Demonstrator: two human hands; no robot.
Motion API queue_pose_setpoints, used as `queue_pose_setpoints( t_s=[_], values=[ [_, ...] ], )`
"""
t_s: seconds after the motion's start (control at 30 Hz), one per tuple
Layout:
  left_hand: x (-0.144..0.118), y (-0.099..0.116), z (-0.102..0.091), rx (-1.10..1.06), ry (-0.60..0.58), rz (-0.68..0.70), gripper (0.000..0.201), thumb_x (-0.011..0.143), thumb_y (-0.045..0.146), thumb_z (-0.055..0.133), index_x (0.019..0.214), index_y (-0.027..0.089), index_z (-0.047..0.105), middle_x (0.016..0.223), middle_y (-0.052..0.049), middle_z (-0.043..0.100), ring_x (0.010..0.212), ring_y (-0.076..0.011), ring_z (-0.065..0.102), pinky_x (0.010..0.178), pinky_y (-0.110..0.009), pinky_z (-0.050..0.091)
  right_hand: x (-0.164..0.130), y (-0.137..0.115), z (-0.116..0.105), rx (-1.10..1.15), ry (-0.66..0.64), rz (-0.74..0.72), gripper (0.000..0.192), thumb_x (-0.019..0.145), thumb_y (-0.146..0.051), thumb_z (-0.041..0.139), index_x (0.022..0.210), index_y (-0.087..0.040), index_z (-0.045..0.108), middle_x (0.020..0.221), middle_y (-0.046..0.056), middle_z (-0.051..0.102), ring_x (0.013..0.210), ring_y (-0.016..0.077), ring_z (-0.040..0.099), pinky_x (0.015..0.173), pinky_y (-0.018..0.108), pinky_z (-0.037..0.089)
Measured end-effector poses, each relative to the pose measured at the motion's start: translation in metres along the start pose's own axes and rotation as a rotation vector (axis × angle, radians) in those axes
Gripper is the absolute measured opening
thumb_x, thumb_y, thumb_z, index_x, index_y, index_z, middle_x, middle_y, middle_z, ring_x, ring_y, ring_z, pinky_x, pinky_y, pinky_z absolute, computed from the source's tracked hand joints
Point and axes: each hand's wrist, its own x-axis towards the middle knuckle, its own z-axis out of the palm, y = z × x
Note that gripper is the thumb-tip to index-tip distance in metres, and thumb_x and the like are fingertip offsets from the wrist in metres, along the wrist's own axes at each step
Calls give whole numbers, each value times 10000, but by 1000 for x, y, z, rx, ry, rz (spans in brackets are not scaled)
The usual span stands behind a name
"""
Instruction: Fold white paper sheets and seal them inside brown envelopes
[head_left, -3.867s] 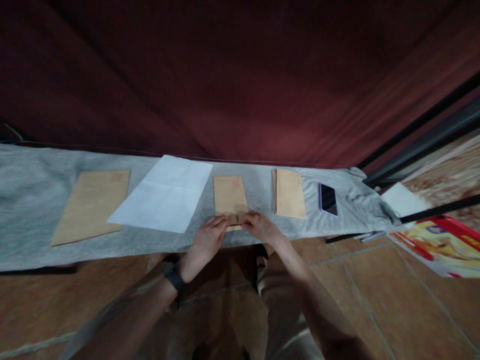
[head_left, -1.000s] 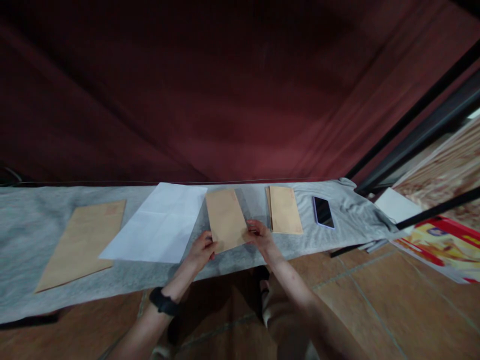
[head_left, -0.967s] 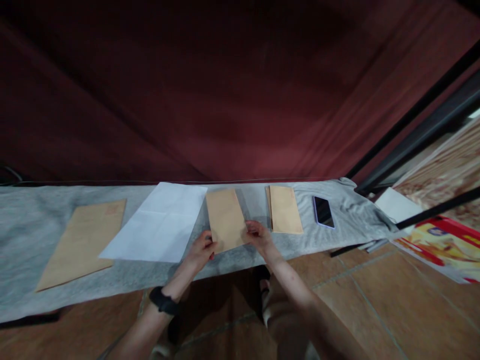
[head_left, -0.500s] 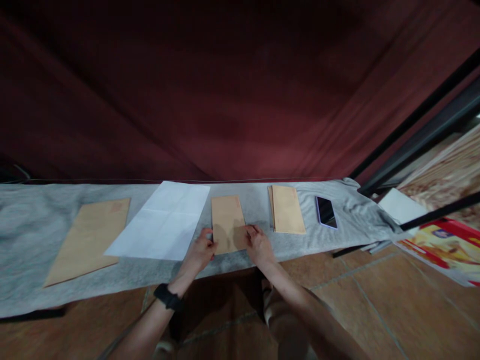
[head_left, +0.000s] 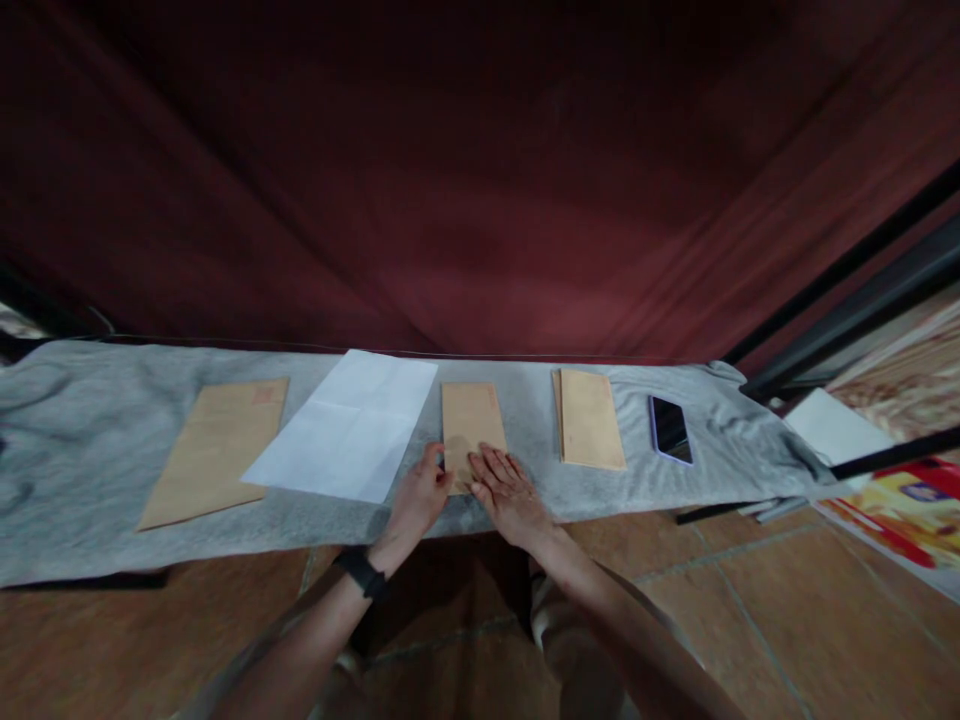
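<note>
A small brown envelope (head_left: 471, 415) lies on the grey cloth in front of me, faint red print near its upper right corner. My left hand (head_left: 421, 495) is at its lower left edge, fingers curled and closed on that edge. Across its lower right part rests my right hand (head_left: 510, 497), open, palm down and fingers stretched out. To the left, a white sheet of paper (head_left: 349, 425) with fold lines overlaps a larger brown envelope (head_left: 221, 445). Several small brown envelopes (head_left: 591, 420) lie stacked to the right of my right hand.
A phone (head_left: 671, 430) in a purple case lies at the right on the grey cloth (head_left: 517, 370). Behind the table hangs a dark red curtain (head_left: 480, 200). Black metal bars (head_left: 862, 275) and a red and yellow box (head_left: 907, 515) stand at the far right.
My right hand has gone from the envelope's right edge to lying flat on its lower part. My left hand stays at the left edge. The whole view has shifted slightly.
</note>
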Motion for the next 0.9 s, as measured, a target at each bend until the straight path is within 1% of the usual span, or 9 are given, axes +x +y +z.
queue_pose_setpoints(
  t_s=[0.13,0.23,0.3,0.37,0.43,0.5,0.6,0.7,0.9],
  values=[
    [-4,4,2,247,9,0,410,932,181,471,1341,163,482,861,-73,712,834,-243,703,725,-310,468,2,1,3,-27,3,7,524,1067,-360,371,1574,-226,355,1642,64,308,1526,218,289,1263,448,223],
    [-10,8,4,402,13,31,330,963,196,426,1264,166,560,955,-126,724,908,-284,711,802,-373,507,3,1,4,-49,-10,6,532,1056,-327,388,1573,-201,359,1643,72,300,1531,229,277,1262,451,221],
    [-15,10,7,472,58,130,322,964,171,396,1207,151,606,1086,-171,712,1011,-319,693,889,-437,511,3,2,4,-62,-31,-4,539,1053,-322,382,1575,-189,352,1649,72,281,1534,232,266,1263,449,215],
    [-19,10,12,504,84,292,366,958,133,370,1235,137,610,1256,-187,663,1162,-330,640,999,-467,478,4,4,4,-69,-55,-12,549,1049,-317,374,1579,-176,343,1656,77,257,1537,235,258,1264,449,209],
    [-21,10,18,519,51,450,445,958,112,348,1356,121,548,1422,-175,578,1322,-303,545,1108,-443,415,5,7,2,-68,-85,-12,563,1039,-300,367,1584,-161,328,1659,91,245,1540,236,249,1265,453,202],
    [-23,7,24,536,-16,541,514,976,139,341,1480,87,426,1551,-173,462,1440,-260,431,1185,-403,341,6,13,-2,-55,-128,-15,582,1028,-283,354,1593,-153,303,1658,103,251,1544,223,235,1267,451,193],
    [-26,-1,31,595,-63,576,586,1021,286,345,1561,67,291,1639,-175,319,1524,-234,290,1246,-403,231,7,22,-8,-26,-219,-50,602,1023,-306,334,1604,-162,267,1669,90,235,1554,187,194,1271,428,183],
    [-28,-7,35,641,-60,607,678,1024,444,362,1595,105,226,1664,-151,261,1556,-234,193,1269,-426,152,2,30,-14,-25,-293,-63,645,1010,-342,366,1611,-149,235,1682,92,187,1564,193,148,1273,425,165],
    [-30,-10,36,660,-51,620,835,978,600,422,1611,115,173,1679,-166,185,1570,-263,113,1271,-450,115,-22,34,-22,-21,-351,-90,642,1010,-359,385,1619,-241,220,1689,31,170,1565,215,148,1269,442,169]
  ],
)
